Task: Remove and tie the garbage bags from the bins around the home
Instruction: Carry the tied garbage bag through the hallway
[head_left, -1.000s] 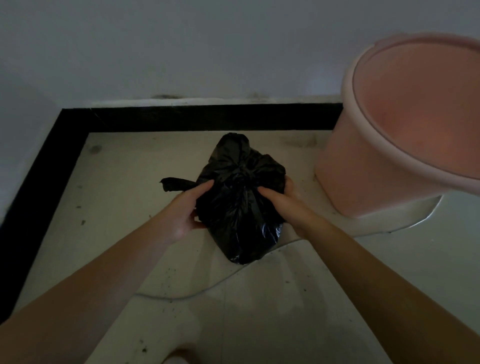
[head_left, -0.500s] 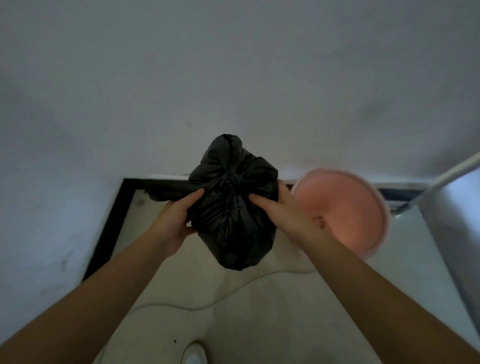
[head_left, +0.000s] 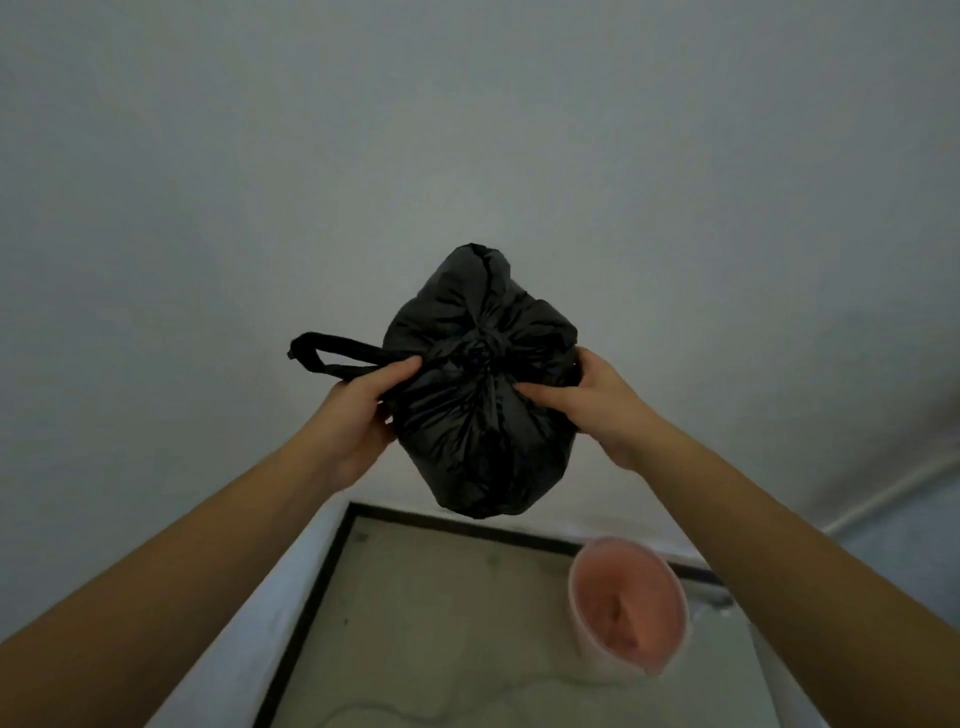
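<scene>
A full black garbage bag (head_left: 483, 415), knotted at its top, hangs in the air in front of the grey wall. My left hand (head_left: 363, 410) grips its left side, where a loose handle loop (head_left: 332, 356) sticks out leftward. My right hand (head_left: 592, 405) clasps the bag's right side. Far below on the floor stands the pink bin (head_left: 631, 605), open and with no bag inside it.
The pale floor (head_left: 441, 639) has a black skirting strip (head_left: 322, 587) along the wall. A thin pale cable (head_left: 415, 712) lies across the floor. A pale pipe (head_left: 893, 496) runs along the wall at the right.
The bag has risen from the floor to chest height between both hands. The bin now appears much smaller and lower in view, and the handle loop shows fully at the left.
</scene>
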